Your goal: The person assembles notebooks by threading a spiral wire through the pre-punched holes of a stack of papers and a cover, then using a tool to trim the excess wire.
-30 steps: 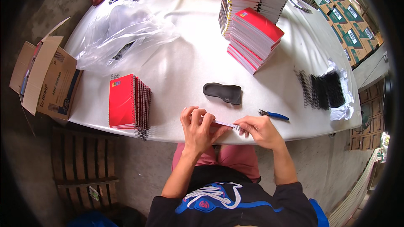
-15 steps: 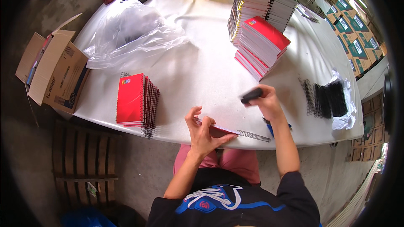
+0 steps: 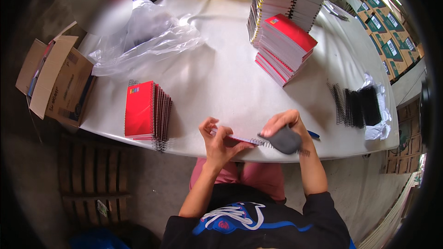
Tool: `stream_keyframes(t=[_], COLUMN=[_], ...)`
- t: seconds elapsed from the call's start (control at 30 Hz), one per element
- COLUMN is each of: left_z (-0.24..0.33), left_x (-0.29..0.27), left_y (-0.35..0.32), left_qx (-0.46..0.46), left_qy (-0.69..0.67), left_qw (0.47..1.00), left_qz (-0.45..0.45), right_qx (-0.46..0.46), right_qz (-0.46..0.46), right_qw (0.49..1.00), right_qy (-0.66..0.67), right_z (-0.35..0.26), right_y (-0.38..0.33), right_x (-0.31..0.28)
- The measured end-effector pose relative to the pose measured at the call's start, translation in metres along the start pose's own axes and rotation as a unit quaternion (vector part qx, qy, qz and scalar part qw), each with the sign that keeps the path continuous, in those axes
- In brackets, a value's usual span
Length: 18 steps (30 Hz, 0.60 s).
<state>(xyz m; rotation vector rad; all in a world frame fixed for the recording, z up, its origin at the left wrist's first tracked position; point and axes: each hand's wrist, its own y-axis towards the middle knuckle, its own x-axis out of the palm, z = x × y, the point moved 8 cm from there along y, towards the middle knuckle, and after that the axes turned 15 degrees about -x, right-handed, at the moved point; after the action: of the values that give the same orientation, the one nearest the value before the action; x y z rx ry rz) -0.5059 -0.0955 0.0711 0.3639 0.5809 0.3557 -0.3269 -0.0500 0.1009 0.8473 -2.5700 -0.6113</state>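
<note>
Notebook [image 3: 238, 139] by near edge of tabletop [image 3: 221, 92] | left hand [image 3: 215, 146]: fingers pinched on it, apparently steadying it | right hand [image 3: 290, 121]: fingers wrapped round dark pad [image 3: 287, 139] over wire coil [image 3: 262, 143] (contact unclear), perhaps to bear on it

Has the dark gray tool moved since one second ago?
Yes: the gray tool, now in the right hand, has shifted right, farther from the red notebooks at left, and toward the near edge of the table.
</note>
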Motion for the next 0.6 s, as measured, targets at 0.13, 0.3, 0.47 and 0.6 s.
stream_keyframes(t=[0.13,0.3,0.47,0.6], left_z=[-0.020,-0.039,-0.041,-0.037], left_x=[0.006,0.014,0.017,0.016], left_y=[0.005,0.010,0.011,0.014], left_qx=[-0.060,-0.158,-0.147,-0.148], left_qy=[-0.094,-0.197,-0.199,-0.220], left_qw=[0.993,0.965,0.964,0.958], left_qz=[-0.025,-0.065,-0.097,-0.112], right_qx=[0.130,0.083,0.014,0.101], right_qz=[0.013,-0.067,-0.066,-0.002], right_qw=[0.923,0.967,0.986,0.914], right_qy=[-0.363,-0.232,-0.155,-0.393], right_z=[0.028,0.018,0.007,0.026], right_y=[-0.003,0.003,0.008,0.007], right_x=[-0.026,0.013,0.024,-0.011])
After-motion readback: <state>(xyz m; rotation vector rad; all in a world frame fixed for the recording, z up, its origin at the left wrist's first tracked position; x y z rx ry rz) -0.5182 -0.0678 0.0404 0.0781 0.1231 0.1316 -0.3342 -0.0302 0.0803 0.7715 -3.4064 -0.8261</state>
